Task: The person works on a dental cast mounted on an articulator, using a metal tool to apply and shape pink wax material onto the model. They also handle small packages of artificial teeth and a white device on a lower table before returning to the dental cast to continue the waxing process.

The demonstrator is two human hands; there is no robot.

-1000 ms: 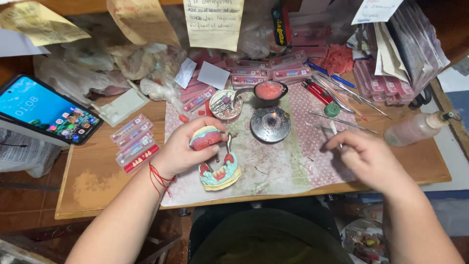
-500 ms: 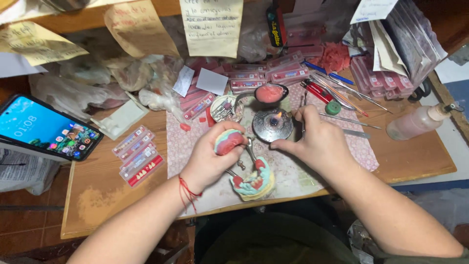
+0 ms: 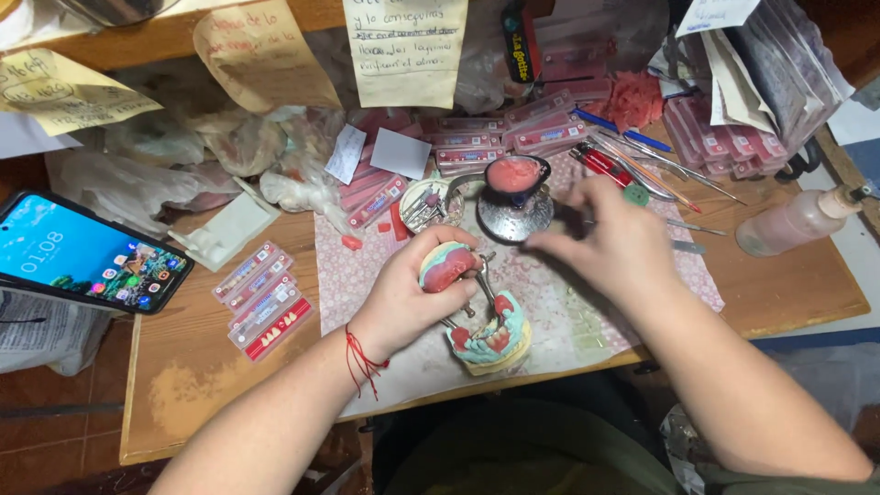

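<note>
My left hand (image 3: 408, 293) grips the upper half of a hinged dental model (image 3: 447, 268), pink wax on a pale green base. Its lower half (image 3: 492, 339) rests on the patterned cloth (image 3: 559, 312) near the table's front edge. My right hand (image 3: 605, 243) is blurred, just right of a round metal dish (image 3: 511, 218), and seems to pinch a thin metal tool. A small dark bowl of pink wax (image 3: 515, 174) stands behind the dish. A small cup of metal bits (image 3: 426, 203) sits to the left.
A lit phone (image 3: 87, 261) leans at the left. Strips of false teeth (image 3: 261, 302) lie on the wooden table (image 3: 192, 394). Pink tooth boxes (image 3: 513, 137), plastic bags, paper notes, tools (image 3: 642, 165) and a squeeze bottle (image 3: 797, 220) crowd the back and right.
My right hand came from the right side of the cloth to the metal dish. My left hand lifted the model's upper half, and the view shifted slightly.
</note>
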